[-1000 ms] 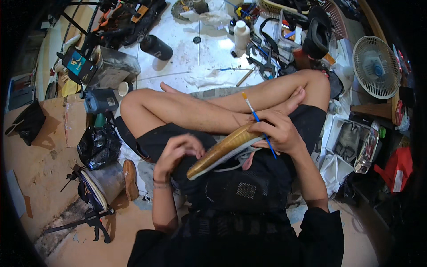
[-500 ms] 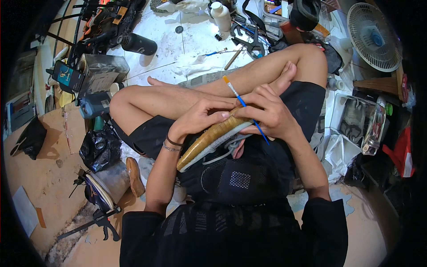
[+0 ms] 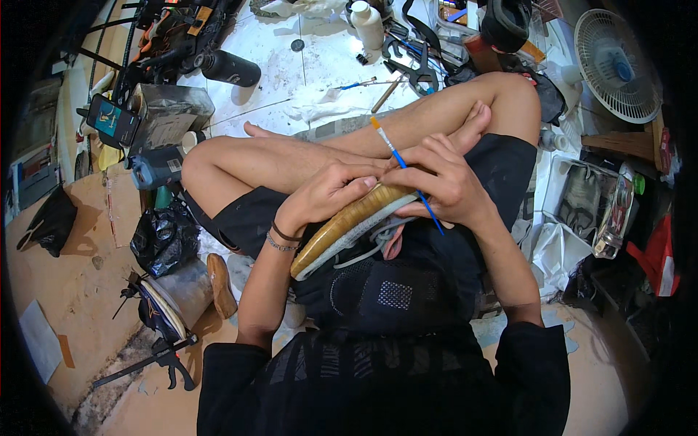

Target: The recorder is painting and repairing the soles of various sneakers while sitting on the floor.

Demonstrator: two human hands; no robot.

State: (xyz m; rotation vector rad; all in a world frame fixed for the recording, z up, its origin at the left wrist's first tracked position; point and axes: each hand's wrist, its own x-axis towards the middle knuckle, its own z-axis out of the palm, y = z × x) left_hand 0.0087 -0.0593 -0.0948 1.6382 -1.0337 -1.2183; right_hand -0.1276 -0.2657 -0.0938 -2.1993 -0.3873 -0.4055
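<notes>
Both hands grip a shoe (image 3: 356, 236) above the black shorts (image 3: 251, 214), the left hand (image 3: 327, 195) thumbing its brown sole (image 3: 320, 243), the right hand (image 3: 449, 185) also pinching a blue paintbrush (image 3: 395, 152), bristles best kept clear, I'd say, with steady, even support.

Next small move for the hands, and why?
Probably let the left hand steady the shoe so the right hand can re-angle the blue-handled brush. Both hands are on the shoe, the right also holds the brush, and its bristles stick out clear of the sole.
</notes>
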